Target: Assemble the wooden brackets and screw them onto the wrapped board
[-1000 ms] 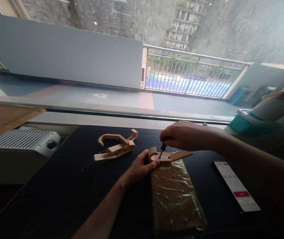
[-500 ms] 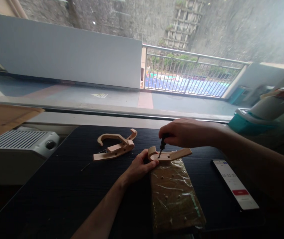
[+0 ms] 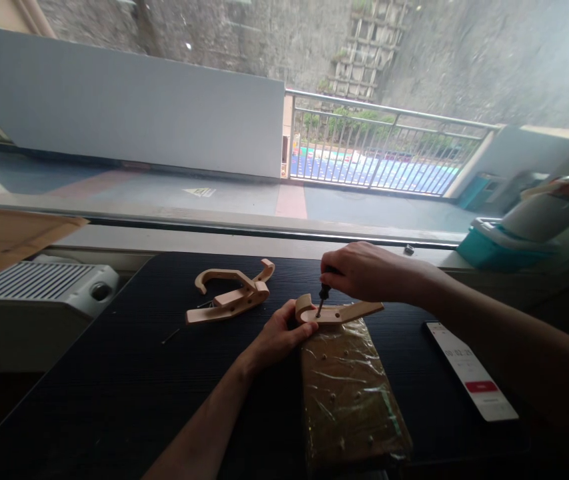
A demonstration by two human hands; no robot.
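Note:
A light wooden hook piece (image 3: 345,312) lies across the far end of a wooden board wrapped in clear plastic (image 3: 349,393) on the black table (image 3: 114,387). My left hand (image 3: 277,335) is closed round the hook's curved left end and presses it down. My right hand (image 3: 364,272) is closed on a small dark screwdriver (image 3: 322,295) that stands nearly upright with its tip in a hole of the hook piece. Two more wooden hooks (image 3: 232,293) lie stacked to the left, apart from both hands.
A phone (image 3: 474,381) with a lit screen lies at the right of the table. A loose screw (image 3: 170,335) lies left of the hooks. A white radiator (image 3: 39,293) stands at the left, a teal and white object (image 3: 519,230) on the window sill at the right.
My right hand has turned slightly on the screwdriver and shifted a little. The left hand and the hook piece have stayed in place.

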